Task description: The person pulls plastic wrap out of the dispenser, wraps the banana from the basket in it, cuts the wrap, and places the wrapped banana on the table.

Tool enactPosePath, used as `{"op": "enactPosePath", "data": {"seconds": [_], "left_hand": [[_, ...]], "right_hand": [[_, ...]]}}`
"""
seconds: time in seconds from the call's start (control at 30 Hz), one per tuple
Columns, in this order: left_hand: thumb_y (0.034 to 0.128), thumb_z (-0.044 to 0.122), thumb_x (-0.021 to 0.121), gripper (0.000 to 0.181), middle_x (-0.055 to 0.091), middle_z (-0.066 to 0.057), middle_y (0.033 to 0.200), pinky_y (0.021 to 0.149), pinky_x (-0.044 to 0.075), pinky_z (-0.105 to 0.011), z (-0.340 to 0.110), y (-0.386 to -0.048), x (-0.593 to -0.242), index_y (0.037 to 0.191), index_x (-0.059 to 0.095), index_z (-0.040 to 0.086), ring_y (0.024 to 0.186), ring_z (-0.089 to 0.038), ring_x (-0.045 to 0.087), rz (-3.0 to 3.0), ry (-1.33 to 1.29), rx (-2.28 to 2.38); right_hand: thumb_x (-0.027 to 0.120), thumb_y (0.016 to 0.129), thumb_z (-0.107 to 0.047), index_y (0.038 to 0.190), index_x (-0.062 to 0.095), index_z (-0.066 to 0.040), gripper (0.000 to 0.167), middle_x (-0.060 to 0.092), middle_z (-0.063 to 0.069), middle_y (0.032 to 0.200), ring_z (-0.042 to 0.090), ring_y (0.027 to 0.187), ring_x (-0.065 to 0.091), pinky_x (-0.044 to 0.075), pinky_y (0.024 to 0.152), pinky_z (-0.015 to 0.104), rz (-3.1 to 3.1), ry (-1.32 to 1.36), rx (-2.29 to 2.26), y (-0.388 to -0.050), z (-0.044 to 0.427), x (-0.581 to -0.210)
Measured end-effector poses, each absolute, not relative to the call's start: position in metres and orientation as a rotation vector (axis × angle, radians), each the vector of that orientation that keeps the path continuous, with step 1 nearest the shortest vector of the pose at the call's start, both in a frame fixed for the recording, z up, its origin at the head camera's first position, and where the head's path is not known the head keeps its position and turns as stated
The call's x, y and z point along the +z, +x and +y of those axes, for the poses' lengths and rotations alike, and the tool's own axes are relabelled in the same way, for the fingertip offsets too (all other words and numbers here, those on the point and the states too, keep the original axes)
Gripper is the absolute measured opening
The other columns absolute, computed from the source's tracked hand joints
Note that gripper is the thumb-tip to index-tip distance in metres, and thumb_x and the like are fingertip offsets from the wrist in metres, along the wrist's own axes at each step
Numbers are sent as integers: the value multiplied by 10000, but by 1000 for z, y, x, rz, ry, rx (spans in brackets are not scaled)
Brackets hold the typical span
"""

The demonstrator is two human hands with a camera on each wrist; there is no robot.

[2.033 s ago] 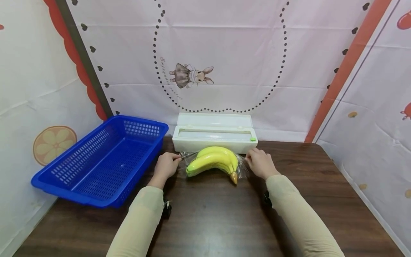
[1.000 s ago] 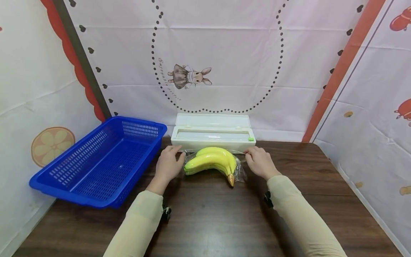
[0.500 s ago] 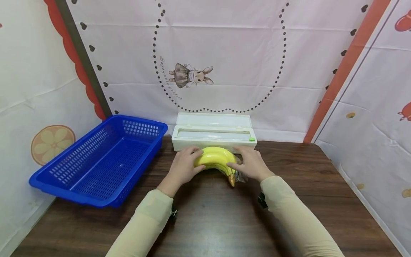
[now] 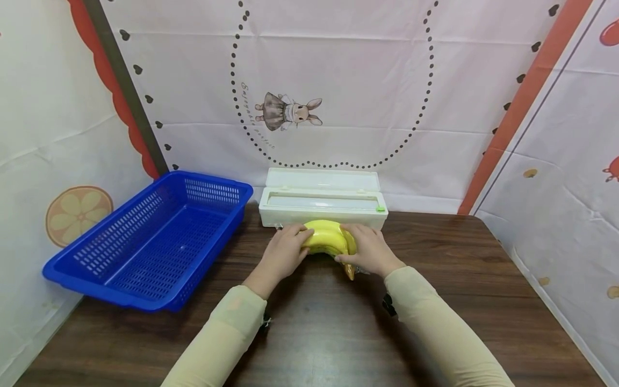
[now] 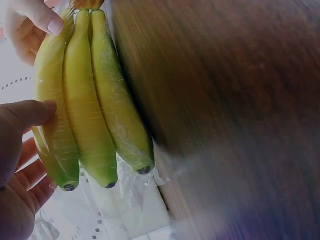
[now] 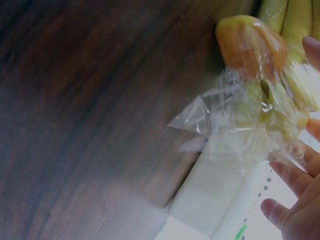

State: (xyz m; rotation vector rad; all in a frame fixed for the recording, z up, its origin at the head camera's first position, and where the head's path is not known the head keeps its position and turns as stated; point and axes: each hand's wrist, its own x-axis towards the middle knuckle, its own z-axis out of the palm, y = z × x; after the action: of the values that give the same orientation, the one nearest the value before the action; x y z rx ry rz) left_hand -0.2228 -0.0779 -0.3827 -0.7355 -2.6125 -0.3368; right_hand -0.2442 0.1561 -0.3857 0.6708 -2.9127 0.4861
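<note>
A bunch of bananas (image 4: 328, 236) wrapped in clear cling film lies at the middle of the table, in front of a white film box. My left hand (image 4: 284, 250) grips its left end, the thumb on the near side and the other fingers behind. The right hand (image 4: 371, 248) holds the stem end the same way. In the left wrist view several bananas (image 5: 90, 100) show under the film, their tips toward my left hand (image 5: 15, 170). Loose, crumpled film (image 6: 220, 112) sticks out past the brown stem (image 6: 250, 45) in the right wrist view.
Directly behind the bananas stands the white cling film box (image 4: 323, 217), lid up, with a green slider at its right end. A blue plastic basket (image 4: 145, 303) sits at the left of the brown wooden table (image 4: 319, 333). Printed cloth (image 4: 348, 97) hangs behind.
Both hands were pinching film at the two sides. They moved inward, the film edges folded in, and now they hold the bunch of bananas at both ends.
</note>
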Motion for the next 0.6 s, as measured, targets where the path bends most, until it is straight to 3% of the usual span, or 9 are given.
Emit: {"op": "enactPosePath", "data": {"seconds": [0.6], "left_hand": [[844, 192, 703, 424, 628, -89, 1160, 919, 477, -427, -77, -224, -382, 1252, 609, 123, 1065, -270, 597, -2564, -766, -263]], "right_hand": [[677, 813, -366, 1368, 472, -113, 643, 543, 106, 1329, 292, 1220, 512, 360, 1012, 553, -2912, 669, 568, -241, 153, -382]]}}
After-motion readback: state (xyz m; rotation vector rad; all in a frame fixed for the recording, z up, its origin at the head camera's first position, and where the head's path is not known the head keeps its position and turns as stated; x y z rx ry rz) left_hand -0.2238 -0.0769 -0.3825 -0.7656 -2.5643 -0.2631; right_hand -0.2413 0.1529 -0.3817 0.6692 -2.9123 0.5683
